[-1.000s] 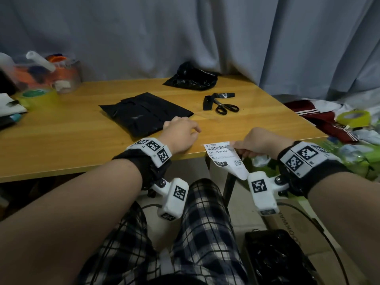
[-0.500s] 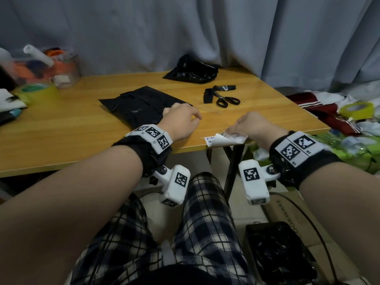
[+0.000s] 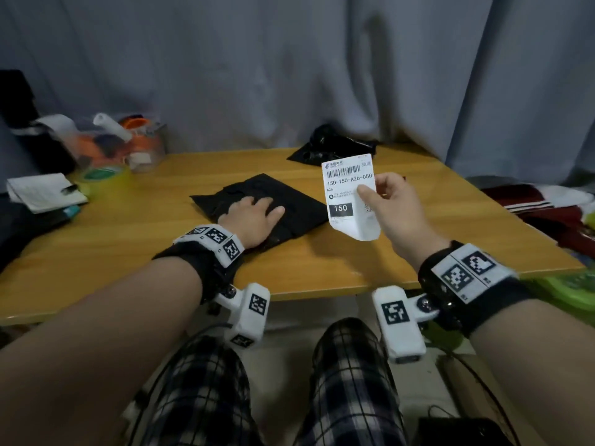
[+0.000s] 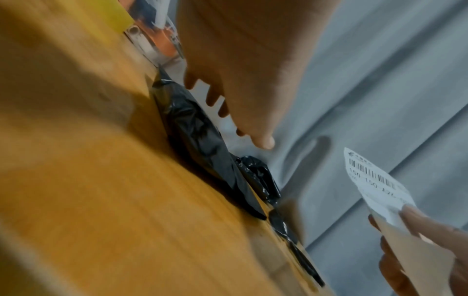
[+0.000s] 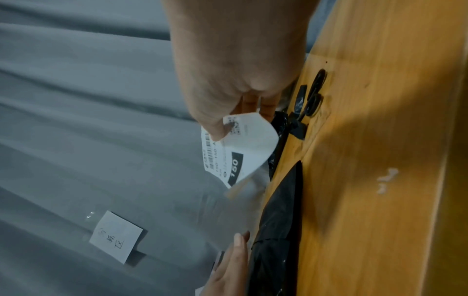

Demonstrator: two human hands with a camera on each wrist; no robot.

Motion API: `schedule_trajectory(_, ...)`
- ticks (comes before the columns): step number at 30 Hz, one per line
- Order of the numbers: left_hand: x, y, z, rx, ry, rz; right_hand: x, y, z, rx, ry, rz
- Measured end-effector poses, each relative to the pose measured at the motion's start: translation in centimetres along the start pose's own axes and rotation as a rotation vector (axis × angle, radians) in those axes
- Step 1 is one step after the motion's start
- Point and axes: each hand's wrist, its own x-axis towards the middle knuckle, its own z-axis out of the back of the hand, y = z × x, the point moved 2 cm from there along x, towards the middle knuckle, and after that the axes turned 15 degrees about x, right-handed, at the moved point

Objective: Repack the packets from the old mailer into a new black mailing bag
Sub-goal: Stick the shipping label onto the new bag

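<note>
A flat black mailing bag [image 3: 299,204] [image 4: 197,140] [image 5: 281,210] lies mid-table. My left hand [image 3: 254,214] [image 4: 243,96] rests on it with straight fingers [image 5: 235,258]. Above the table to its right, my right hand [image 3: 386,201] [image 5: 228,100] pinches a white shipping label [image 3: 349,194] [image 4: 375,188] [image 5: 235,152] between thumb and fingers; its lower corner curls. A crumpled black old mailer [image 3: 335,146] [image 4: 260,180] sits at the far edge near the curtain. Black scissors [image 5: 314,94] lie beyond the right hand, hidden behind it in the head view.
The wooden table [image 3: 128,252] ends at a grey curtain [image 3: 289,75]. A clear box of supplies [image 3: 128,143], a green tape roll [image 3: 103,173] and papers [image 3: 42,191] crowd the left end. Clothes [image 3: 541,204] lie off the right edge. A paper note [image 5: 116,236] is pinned to the curtain.
My right hand has lifted the label from the table's front edge up over the table. My left hand has moved forward from the table edge onto the black bag and flattened.
</note>
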Motion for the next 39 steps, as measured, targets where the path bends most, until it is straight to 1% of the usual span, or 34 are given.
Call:
schedule_trajectory(3,1.8,0.3,-0.7,0.03,0.148,-0.011,1.4,-0.9,-1.6,0.023,0.013,-0.019)
schedule_trajectory(7,3.0,-0.4,-0.6,0.097,0.207,-0.067,3.7,-2.1,-3.2,0.035,0.008,-0.062)
schedule_trajectory(10,3.9,0.8,-0.9,0.085,0.204,-0.098,5.4,-3.0,-4.2,0.022,0.014,-0.088)
schedule_trajectory(13,4.4,3.0,-0.7,0.091,0.209,-0.204,7.0,-3.7,-5.5,0.012,0.023,-0.117)
schedule_trajectory(15,4.6,4.2,-0.3,0.135,0.195,-0.26,8.1,-4.2,-6.6,0.03,0.026,-0.15)
schedule_trajectory(19,5.6,5.6,1.1,0.262,0.153,-0.253,9.5,-4.6,-9.9,0.12,0.051,-0.21)
schedule_trajectory(22,6.9,5.2,1.7,0.203,0.027,-0.229,10.6,-4.9,-12.3,0.089,0.064,-0.24)
schedule_trajectory(23,7.3,5.1,1.6,0.19,0.03,-0.231,10.9,-5.1,-13.0,0.059,0.073,-0.255)
schedule_trajectory(24,7.7,5.0,1.1,0.195,0.085,-0.235,11.1,-5.4,-13.6,0.023,0.085,-0.282)
schedule_trajectory(26,8.3,5.3,0.0,0.198,0.241,-0.228,11.3,-6.0,-14.4,-0.078,0.136,-0.354)
schedule_trajectory(27,8.5,5.7,-0.5,0.17,0.273,-0.218,11.2,-6.3,-14.8,-0.129,0.174,-0.389)
schedule_trajectory(30,8.8,6.8,-1.2,0.056,0.232,-0.221,10.8,-7.2,-15.6,-0.166,0.247,-0.426)
schedule_trajectory(32,8.4,7.4,-1.2,-0.001,0.211,-0.227,10.5,-7.5,-16.0,-0.156,0.26,-0.439)
schedule_trajectory(34,7.9,8.1,-1.0,-0.057,0.225,-0.209,10.3,-7.7,-16.4,-0.146,0.279,-0.457)
schedule_trajectory(36,7.7,8.9,-0.6,-0.105,0.233,-0.187,10.2,-7.6,-16.9,-0.154,0.284,-0.45)
schedule_trajectory(39,7.4,9.6,0.1,-0.202,0.21,-0.162,10.1,-7.3,-17.6,-0.165,0.287,-0.427)
